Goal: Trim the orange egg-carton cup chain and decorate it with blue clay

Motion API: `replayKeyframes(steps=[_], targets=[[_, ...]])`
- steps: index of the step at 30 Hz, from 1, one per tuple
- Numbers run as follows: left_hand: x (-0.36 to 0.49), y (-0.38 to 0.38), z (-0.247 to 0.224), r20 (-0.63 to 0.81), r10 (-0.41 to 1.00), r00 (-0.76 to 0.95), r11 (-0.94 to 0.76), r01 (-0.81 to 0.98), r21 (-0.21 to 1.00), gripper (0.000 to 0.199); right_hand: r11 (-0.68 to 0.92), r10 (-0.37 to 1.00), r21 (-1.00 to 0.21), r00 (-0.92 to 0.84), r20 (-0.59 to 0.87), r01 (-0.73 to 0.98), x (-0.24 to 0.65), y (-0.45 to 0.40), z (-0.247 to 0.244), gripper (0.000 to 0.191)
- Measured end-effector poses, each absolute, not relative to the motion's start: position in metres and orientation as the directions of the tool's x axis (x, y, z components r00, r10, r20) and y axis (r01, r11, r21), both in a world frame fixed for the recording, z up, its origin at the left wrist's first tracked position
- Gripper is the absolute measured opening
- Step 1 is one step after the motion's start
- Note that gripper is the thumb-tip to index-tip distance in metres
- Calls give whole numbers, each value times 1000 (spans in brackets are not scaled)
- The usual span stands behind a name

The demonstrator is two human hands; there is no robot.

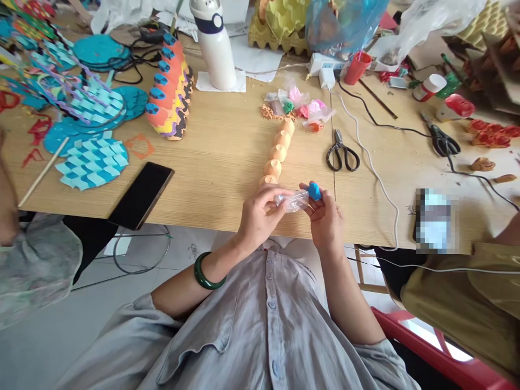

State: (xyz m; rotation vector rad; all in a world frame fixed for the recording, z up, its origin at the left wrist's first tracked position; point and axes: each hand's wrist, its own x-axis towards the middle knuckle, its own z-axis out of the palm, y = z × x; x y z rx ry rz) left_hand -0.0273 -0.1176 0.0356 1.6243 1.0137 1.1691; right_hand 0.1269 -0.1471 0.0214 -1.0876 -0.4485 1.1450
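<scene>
Right over the bench's near edge, a bag's pinched in the left hand, blue clay's held by the right hand. Clay should be gripped lightly to avoid dents, bag kept clear. Orange cups are lined up at 12 o'clock; no lettering can be read on the bottle at 11.

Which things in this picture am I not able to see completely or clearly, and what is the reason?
All in the head view:
Orange row: the left hand hides its near end.
Blue lump: fingers of the right hand cover its lower part.
Phone on the right: screen blurred into blocks.
Blue plastic bag: contents unclear through the plastic; top cut off by the upper edge.
</scene>
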Motion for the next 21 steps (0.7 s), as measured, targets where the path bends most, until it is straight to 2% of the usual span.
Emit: replayKeyframes(steps=[4, 9, 14, 21], targets=[[-37, -115, 30, 118, 976, 183, -105, -80, 991, 17, 34, 866, -818, 425, -263, -574, 133, -144, 17, 26], [-46, -114, 33, -98, 980, 172, 144, -276, 950, 27, 1, 889, -760, 348, -297, -650, 138, -142, 15, 31], [-58, -105, 39, -159, 981, 112, 190, -379, 906, 27, -108, 908, -658, 196, -372, -745, 139, -135, 15, 32], [-80, -98, 40, -207, 976, 62, 212, -463, 861, 25, -132, 901, -676, 197, -387, -725, 145, -126, 8, 27]])
